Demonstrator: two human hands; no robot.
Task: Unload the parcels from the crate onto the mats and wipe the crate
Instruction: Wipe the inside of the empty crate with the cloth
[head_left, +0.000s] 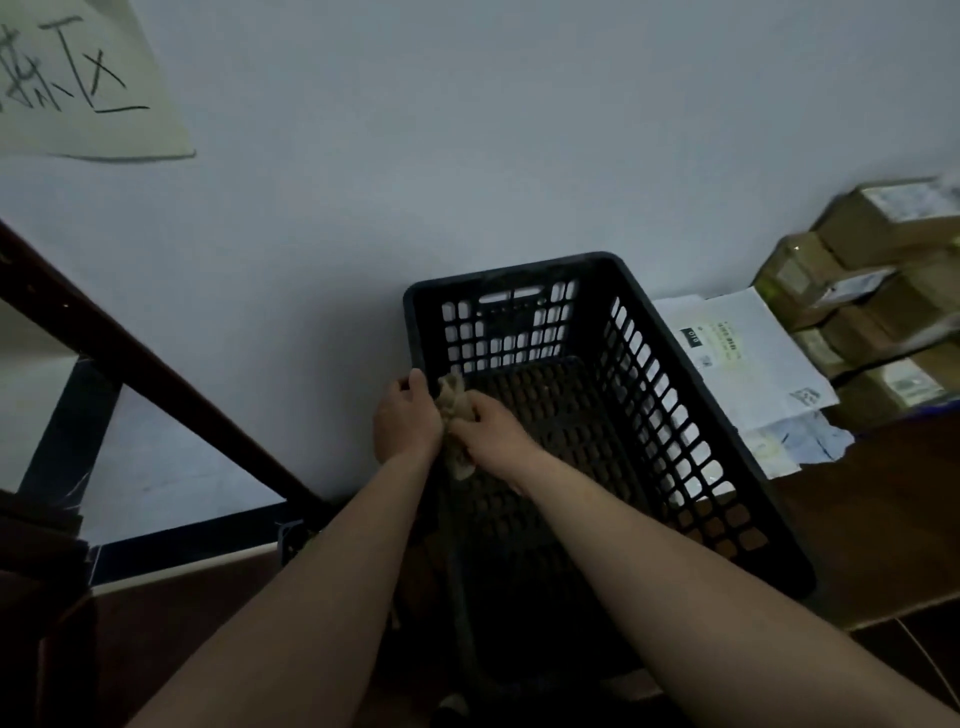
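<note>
A black slotted plastic crate (691, 415) stands on the floor against the wall, with nothing visible inside it. My left hand (405, 418) grips the crate's left rim near the far corner. My right hand (491, 434) holds a crumpled beige cloth (454, 402) pressed against that same left wall, right beside my left hand. Parcels lie to the crate's right: white flat bags (748, 358) and stacked cardboard boxes (878, 291).
A dark metal shelf frame (130, 353) slants across the left. A paper sign with handwriting (88, 78) hangs on the pale wall at the upper left. Brown mat or flooring (883, 519) lies under the parcels at the right.
</note>
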